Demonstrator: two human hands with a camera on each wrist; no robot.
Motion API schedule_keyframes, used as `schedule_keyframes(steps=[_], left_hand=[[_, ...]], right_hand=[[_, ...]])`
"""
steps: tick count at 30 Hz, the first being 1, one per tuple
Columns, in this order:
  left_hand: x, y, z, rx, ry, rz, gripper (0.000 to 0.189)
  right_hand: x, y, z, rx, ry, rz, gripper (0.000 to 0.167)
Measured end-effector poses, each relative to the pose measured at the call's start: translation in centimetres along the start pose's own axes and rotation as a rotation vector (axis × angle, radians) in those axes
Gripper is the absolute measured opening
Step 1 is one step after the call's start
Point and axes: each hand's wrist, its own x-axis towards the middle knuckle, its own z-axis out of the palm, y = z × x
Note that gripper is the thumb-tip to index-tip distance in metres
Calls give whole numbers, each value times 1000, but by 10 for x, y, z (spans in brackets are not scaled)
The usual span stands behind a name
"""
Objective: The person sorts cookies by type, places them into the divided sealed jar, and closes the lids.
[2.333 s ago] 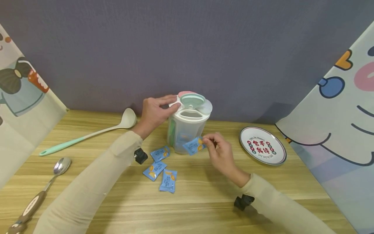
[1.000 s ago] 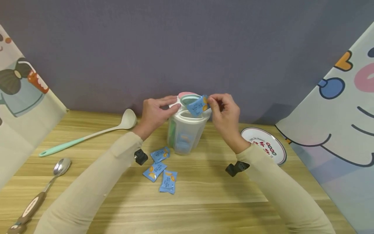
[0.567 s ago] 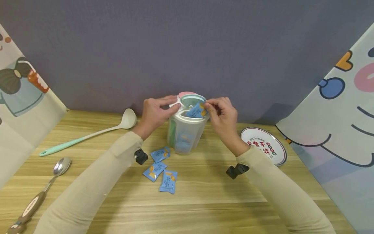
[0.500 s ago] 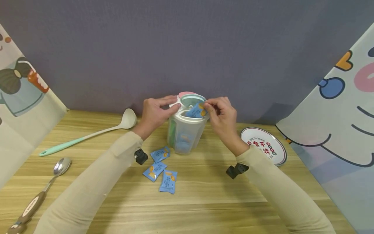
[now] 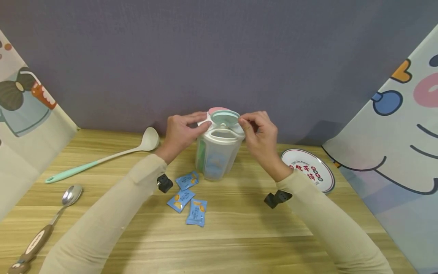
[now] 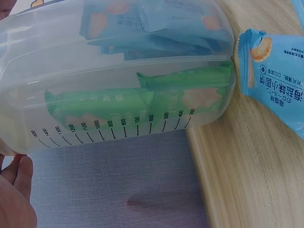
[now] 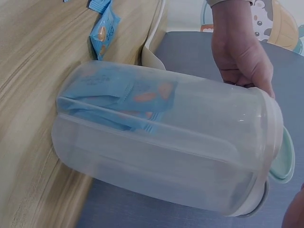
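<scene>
Left hand (image 5: 184,131) grips the top of an upright, translucent plastic canister (image 5: 220,156) with a white lid, near the back edge of the bench (image 5: 239,239). Right hand (image 5: 261,133), fingers bent, is beside the raised mint-green oval flap (image 5: 224,117); whether it pinches anything cannot be told. Blue printed packets (image 5: 181,200) lie in front.

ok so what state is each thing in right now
container, upright
mint flap, open
inner blue packets, bunched toward the bottom
green packets, inside the container
three loose packets, lying down, apparently unopened
ladle, lying down
spoon, lying down
plate, face up, partly hidden
left fingers, gripping container's top
right fingers, curled by the flap
</scene>
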Motion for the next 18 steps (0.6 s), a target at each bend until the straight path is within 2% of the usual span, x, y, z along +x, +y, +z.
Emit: schedule_keyframes(steps=[6, 10, 13, 18], left_hand=[[0, 0, 0, -2, -3, 2, 24], [0, -1, 0, 15, -2, 18, 24], [-1, -2, -1, 25, -1, 27, 25], [0, -2, -1, 25, -2, 29, 25]], right_hand=[[-10, 17, 0, 17, -30, 28, 12], [-22, 14, 3, 49, -83, 40, 10], [-33, 7, 5, 88, -146, 24, 1], [-52, -1, 8, 149, -240, 2, 22]])
